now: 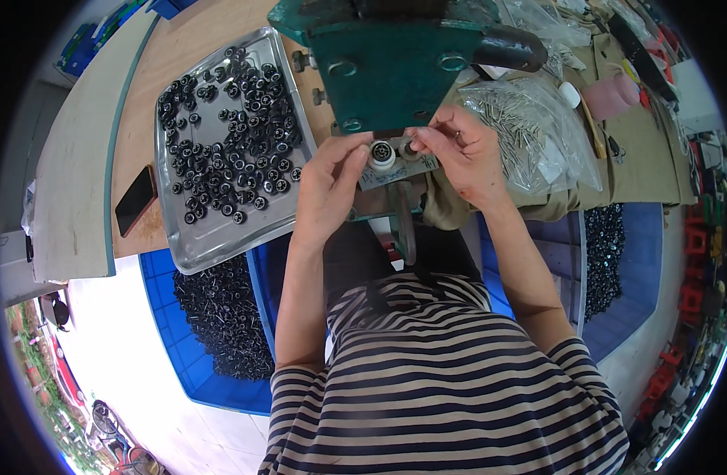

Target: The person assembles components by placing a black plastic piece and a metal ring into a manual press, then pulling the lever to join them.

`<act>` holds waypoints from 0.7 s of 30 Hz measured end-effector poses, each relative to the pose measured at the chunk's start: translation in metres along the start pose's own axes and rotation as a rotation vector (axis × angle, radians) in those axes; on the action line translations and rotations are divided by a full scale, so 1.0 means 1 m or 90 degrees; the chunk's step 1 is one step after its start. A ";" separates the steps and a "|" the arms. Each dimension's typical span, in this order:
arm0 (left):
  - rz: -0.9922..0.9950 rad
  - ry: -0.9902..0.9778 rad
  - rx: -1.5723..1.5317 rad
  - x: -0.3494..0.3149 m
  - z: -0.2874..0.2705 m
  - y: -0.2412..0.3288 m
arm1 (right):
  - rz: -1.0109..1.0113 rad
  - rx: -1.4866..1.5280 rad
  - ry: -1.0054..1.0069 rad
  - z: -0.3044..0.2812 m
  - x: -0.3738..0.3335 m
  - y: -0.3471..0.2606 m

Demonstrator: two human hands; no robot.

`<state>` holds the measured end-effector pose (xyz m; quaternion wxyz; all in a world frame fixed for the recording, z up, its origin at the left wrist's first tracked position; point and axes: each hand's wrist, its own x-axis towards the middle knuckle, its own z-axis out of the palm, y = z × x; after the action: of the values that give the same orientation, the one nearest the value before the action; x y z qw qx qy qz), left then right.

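Note:
A small black wheel (pixel 382 150) sits in a white round holder (pixel 381 165) on the metal base under a green press (pixel 395 75). At the holder's left side is my left hand (pixel 330 180), its thumb and forefinger closed together near the rim; anything between them is too small to make out. On the other side, my right hand (pixel 465 154) pinches thumb and forefinger close to a round metal part (pixel 409 148). What that pinch holds, if anything, I cannot make out. A metal lever (pixel 403 222) hangs below the base, towards my lap.
Many black wheels lie in a metal tray (pixel 173 237) at left, beside a phone (pixel 136 200). On the right, a plastic bag (pixel 530 131) holds metal pins near a pink cup (pixel 611 96). Blue bins (pixel 169 317) of small black parts stand below both sides.

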<state>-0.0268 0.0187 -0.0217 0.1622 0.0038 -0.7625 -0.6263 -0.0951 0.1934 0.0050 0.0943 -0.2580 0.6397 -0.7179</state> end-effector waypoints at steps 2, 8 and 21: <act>-0.053 -0.002 -0.041 -0.001 -0.001 0.000 | 0.017 0.005 0.000 -0.004 -0.003 0.000; -0.128 0.023 -0.070 0.001 0.009 -0.002 | 0.021 0.012 -0.022 0.000 -0.005 0.008; -0.193 0.018 -0.125 0.001 0.010 0.006 | -0.080 -0.193 -0.029 0.012 0.008 0.001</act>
<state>-0.0293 0.0287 -0.0174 0.0762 0.1113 -0.6860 -0.7150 -0.0962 0.1793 0.0063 0.0235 -0.3249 0.7208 -0.6118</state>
